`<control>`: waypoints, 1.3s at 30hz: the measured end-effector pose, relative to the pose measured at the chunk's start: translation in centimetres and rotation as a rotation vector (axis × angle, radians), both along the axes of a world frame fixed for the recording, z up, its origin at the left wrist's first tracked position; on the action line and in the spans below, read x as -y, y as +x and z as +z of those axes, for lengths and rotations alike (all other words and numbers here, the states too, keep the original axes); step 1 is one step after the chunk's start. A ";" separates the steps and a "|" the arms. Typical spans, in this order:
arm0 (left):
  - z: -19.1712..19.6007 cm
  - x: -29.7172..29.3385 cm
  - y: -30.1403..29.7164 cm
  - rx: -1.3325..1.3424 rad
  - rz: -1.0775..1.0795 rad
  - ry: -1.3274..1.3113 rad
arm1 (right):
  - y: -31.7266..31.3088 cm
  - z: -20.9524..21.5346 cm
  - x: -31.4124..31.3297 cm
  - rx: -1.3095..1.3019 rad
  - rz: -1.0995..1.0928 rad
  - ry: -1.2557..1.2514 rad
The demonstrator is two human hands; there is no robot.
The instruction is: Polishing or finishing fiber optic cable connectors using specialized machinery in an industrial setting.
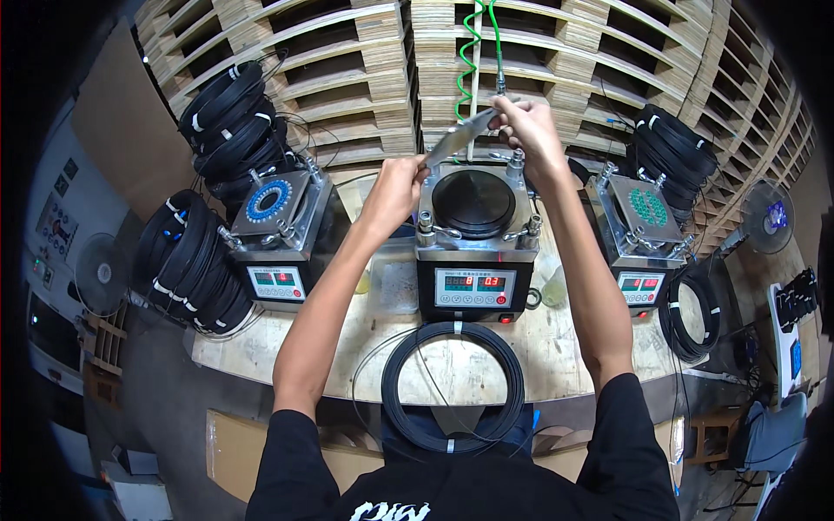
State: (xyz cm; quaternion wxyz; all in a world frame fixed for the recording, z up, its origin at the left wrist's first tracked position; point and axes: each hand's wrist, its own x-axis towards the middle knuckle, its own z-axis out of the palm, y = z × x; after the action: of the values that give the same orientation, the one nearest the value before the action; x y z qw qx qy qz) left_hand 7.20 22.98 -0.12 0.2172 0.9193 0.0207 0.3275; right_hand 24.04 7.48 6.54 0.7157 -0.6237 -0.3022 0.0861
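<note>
Both hands pinch a thin grey round plate, tilted above the middle machine: the left hand grips its lower edge, the right hand its upper edge. Just behind hangs a green coiled hose. Similar machines flank closely; a black cable coil lies at the bench's near edge.

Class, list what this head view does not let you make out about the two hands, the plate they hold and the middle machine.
- Thin grey plate, head view: blurred, its surface unreadable.
- Right hand: fingertips hidden behind the plate end and air hose.
- Left hand: grip on the plate's lower end too small to tell.
- Middle machine: what lies under its black disc is covered.
</note>
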 end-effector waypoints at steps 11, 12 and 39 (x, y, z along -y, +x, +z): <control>-7.0 -3.4 2.4 0.093 0.003 -0.349 | 0.4 -5.0 -3.8 0.390 -0.139 -0.169; -7.2 -3.8 2.4 0.013 0.062 -0.340 | 0.6 -5.6 -4.1 0.389 -0.139 -0.222; -8.6 -7.0 4.3 -0.148 -0.077 -0.699 | 7.8 -8.4 -6.2 0.632 0.190 -0.486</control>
State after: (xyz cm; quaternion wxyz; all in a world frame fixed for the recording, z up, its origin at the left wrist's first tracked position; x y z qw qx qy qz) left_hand 11.48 29.98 -8.70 0.5286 0.8109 0.1126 0.2246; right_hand 31.79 13.70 -1.90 0.4083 -0.7397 -0.5344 0.0247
